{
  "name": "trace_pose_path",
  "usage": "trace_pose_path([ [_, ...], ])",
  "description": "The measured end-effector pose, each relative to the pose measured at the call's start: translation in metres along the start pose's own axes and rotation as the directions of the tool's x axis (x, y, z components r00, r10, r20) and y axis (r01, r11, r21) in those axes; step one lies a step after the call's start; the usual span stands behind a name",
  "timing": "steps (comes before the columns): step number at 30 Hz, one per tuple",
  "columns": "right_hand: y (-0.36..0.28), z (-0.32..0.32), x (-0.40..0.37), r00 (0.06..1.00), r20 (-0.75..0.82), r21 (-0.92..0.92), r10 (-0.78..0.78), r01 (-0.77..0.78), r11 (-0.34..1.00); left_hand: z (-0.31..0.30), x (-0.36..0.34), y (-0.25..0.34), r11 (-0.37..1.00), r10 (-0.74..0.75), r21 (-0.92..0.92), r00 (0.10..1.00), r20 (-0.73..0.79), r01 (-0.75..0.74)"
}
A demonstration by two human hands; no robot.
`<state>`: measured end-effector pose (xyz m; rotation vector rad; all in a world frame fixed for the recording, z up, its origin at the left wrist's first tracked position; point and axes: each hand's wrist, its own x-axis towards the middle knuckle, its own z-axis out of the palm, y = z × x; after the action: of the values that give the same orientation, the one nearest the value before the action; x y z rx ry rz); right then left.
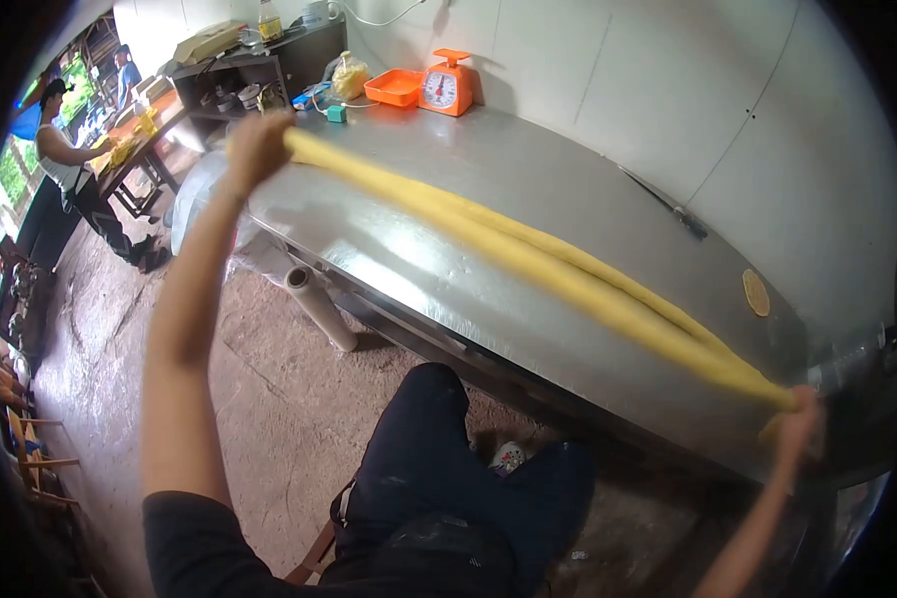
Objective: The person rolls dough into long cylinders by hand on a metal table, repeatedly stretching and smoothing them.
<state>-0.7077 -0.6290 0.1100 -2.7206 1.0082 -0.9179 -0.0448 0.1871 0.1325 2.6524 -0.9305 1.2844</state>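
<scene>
A long, soft yellow dough rope stretches slantwise across the metal table, doubled into two strands that lie close together. My left hand is closed around its far-left end, raised near the table's left side. At the right side, my right hand grips the other end, and a short bit of yellow pokes out beside the fingers. Both hands are a little blurred by motion. Against the wall lies a dark-handled knife. A flat yellow piece rests on the table to the right.
An orange scale, an orange tray and a yellow-filled bag stand at the table's back. A rolled tube leans below the front edge. At left, a person works at another table.
</scene>
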Motion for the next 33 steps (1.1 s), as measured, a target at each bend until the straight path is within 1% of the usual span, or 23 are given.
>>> trace_pose_path([
  [1, -0.018, 0.034, -0.035, 0.998, 0.037, -0.004, -0.050, 0.050, 0.999, 0.024, -0.036, 0.004, 0.983, -0.039, -0.180, 0.999, 0.036, 0.045],
  [2, -0.023, 0.061, -0.060, 0.992, 0.074, -0.005, -0.102, 0.103, 0.995, 0.060, -0.084, -0.003, 0.997, 0.048, -0.053, 0.996, -0.075, -0.052],
  [3, -0.014, 0.074, -0.069, 0.998, 0.042, 0.024, -0.054, 0.053, 0.998, 0.057, -0.113, 0.011, 0.986, -0.030, -0.159, 0.993, 0.114, 0.048],
  [5, 0.012, 0.085, -0.080, 0.999, 0.002, 0.070, 0.051, -0.051, 0.996, 0.054, -0.121, 0.017, 0.928, -0.213, -0.262, 0.953, 0.217, 0.267],
  [6, 0.007, 0.078, -0.088, 0.998, 0.058, 0.061, 0.032, -0.036, 0.997, 0.049, -0.127, 0.022, 0.876, -0.287, -0.303, 0.910, 0.298, 0.376],
  [7, -0.004, 0.069, -0.084, 0.994, 0.105, 0.057, 0.008, -0.014, 0.998, 0.041, -0.120, 0.030, 0.884, -0.279, -0.278, 0.901, 0.333, 0.377],
  [8, -0.018, 0.063, -0.072, 0.992, 0.125, 0.068, -0.029, 0.021, 0.997, 0.042, -0.112, 0.028, 0.938, -0.156, -0.260, 0.949, 0.272, 0.229],
  [10, -0.012, 0.052, -0.058, 0.959, 0.283, 0.096, 0.008, -0.037, 0.995, 0.037, -0.101, 0.022, 0.980, 0.102, -0.184, 0.982, 0.161, -0.071],
  [11, -0.008, 0.047, -0.049, 0.934, 0.357, 0.089, 0.012, -0.047, 0.995, 0.034, -0.095, 0.023, 0.973, 0.137, -0.214, 0.960, 0.245, -0.084],
  [12, -0.004, 0.044, -0.044, 0.902, 0.431, 0.079, 0.019, -0.058, 0.995, 0.036, -0.092, 0.024, 0.969, 0.127, -0.240, 0.942, 0.310, -0.052],
  [13, -0.001, 0.047, -0.043, 0.912, 0.410, 0.144, 0.012, -0.077, 0.987, 0.037, -0.089, 0.025, 0.964, 0.121, -0.264, 0.919, 0.374, -0.020],
  [14, 0.003, 0.047, -0.039, 0.900, 0.436, 0.132, -0.007, -0.056, 0.990, 0.038, -0.087, 0.026, 0.958, 0.119, -0.288, 0.891, 0.439, 0.014],
  [16, -0.001, 0.044, -0.033, 0.876, 0.481, 0.109, -0.036, -0.019, 0.994, 0.038, -0.083, 0.026, 0.955, 0.183, -0.293, 0.881, 0.436, -0.053],
  [19, 0.000, 0.052, -0.030, 0.887, 0.406, -0.030, -0.221, 0.254, 0.967, 0.035, -0.073, 0.023, 0.945, 0.283, -0.280, 0.851, 0.442, -0.168],
  [20, 0.001, 0.051, -0.026, 0.881, 0.444, -0.023, -0.164, 0.194, 0.981, 0.033, -0.069, 0.021, 0.940, 0.313, -0.270, 0.838, 0.447, -0.208],
  [22, -0.014, 0.047, -0.015, 0.852, 0.521, -0.013, -0.058, 0.076, 0.997, 0.037, -0.063, 0.014, 0.945, 0.246, -0.318, 0.811, 0.532, -0.078],
  [23, -0.015, 0.048, -0.014, 0.865, 0.493, 0.021, -0.089, 0.090, 0.996, 0.038, -0.063, 0.011, 0.942, 0.212, -0.335, 0.792, 0.573, -0.010],
  [25, -0.012, 0.054, -0.014, 0.891, 0.428, 0.096, -0.152, 0.123, 0.988, 0.035, -0.061, 0.015, 0.906, 0.188, -0.418, 0.831, 0.524, 0.059],
  [26, -0.010, 0.055, -0.014, 0.885, 0.452, 0.123, -0.116, 0.067, 0.990, 0.034, -0.060, 0.018, 0.883, 0.174, -0.460, 0.847, 0.502, 0.091],
  [27, -0.008, 0.051, -0.014, 0.876, 0.477, 0.147, -0.078, 0.008, 0.989, 0.030, -0.058, 0.024, 0.876, 0.145, -0.462, 0.840, 0.523, 0.136],
  [30, -0.005, 0.048, -0.015, 0.842, 0.540, 0.199, -0.010, -0.116, 0.973, 0.026, -0.055, 0.030, 0.888, 0.063, -0.371, 0.728, 0.683, 0.271],
  [31, -0.004, 0.048, -0.015, 0.830, 0.558, 0.211, 0.006, -0.149, 0.966, 0.026, -0.055, 0.030, 0.896, 0.082, -0.364, 0.711, 0.699, 0.254],
  [33, -0.014, 0.046, -0.015, 0.820, 0.569, 0.242, -0.069, -0.087, 0.966, 0.026, -0.053, 0.032, 0.908, 0.122, -0.355, 0.673, 0.730, 0.220],
])
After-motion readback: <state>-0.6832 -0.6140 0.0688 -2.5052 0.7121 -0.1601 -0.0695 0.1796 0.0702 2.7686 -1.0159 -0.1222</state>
